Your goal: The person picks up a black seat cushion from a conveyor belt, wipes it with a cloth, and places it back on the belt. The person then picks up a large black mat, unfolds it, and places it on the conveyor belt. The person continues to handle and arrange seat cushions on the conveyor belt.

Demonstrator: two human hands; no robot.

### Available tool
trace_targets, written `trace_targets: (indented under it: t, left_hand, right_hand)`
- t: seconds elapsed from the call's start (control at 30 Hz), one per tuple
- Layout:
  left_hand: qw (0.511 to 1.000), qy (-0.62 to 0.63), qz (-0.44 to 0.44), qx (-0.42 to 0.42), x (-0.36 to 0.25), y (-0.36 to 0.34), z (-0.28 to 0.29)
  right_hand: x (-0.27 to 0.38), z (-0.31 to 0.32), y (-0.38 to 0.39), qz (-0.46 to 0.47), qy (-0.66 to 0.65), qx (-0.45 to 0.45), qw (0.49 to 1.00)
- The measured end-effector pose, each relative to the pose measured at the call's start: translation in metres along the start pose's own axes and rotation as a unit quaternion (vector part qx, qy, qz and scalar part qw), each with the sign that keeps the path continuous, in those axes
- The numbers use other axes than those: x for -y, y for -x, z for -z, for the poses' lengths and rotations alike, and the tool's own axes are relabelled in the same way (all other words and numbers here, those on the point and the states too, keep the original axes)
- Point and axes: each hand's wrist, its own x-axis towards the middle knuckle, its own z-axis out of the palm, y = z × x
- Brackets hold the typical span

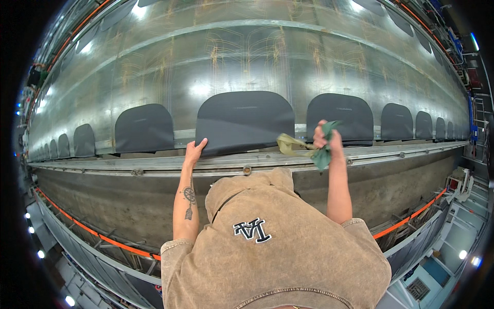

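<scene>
At centre, left fingers (203, 142) grip a dark-grey, round-cornered panel (244, 121), right fingers (319, 135) a crumpled green cloth (322, 157): likely wiping, next calling for steady support.

Gap btwn L panel (144, 127) & ctr panel (246, 118): free up top, L hand (194, 151) at nr end. Ctr–R panel (342, 114) gap: khaki cloth (288, 143) across nr end.

floor (118, 198): brownish-grey | orange rail (94, 233): lower left | white lamps (40, 254): lit

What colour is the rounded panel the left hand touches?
The panel is dark grey; see head view.
</scene>
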Motion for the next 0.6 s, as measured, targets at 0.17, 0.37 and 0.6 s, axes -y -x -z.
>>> trace_targets:
  t: [0.17, 0.37, 0.6]
  left_hand:
    - [0.998, 0.029, -0.005, 0.051, 0.002, -0.002, 0.004]
    - [0.991, -0.132, 0.017, -0.013, 0.018, -0.01, 0.03]
    - [0.995, 0.026, -0.033, 0.092, -0.021, -0.034, 0.009]
  right_hand:
    - [-0.095, 0.073, -0.019, -0.054, 0.618, -0.359, 0.698]
    - [-0.129, 0.045, -0.034, -0.094, 0.22, -0.394, 0.887]
    - [-0.112, 0.118, -0.039, -0.109, 0.392, -0.358, 0.84]
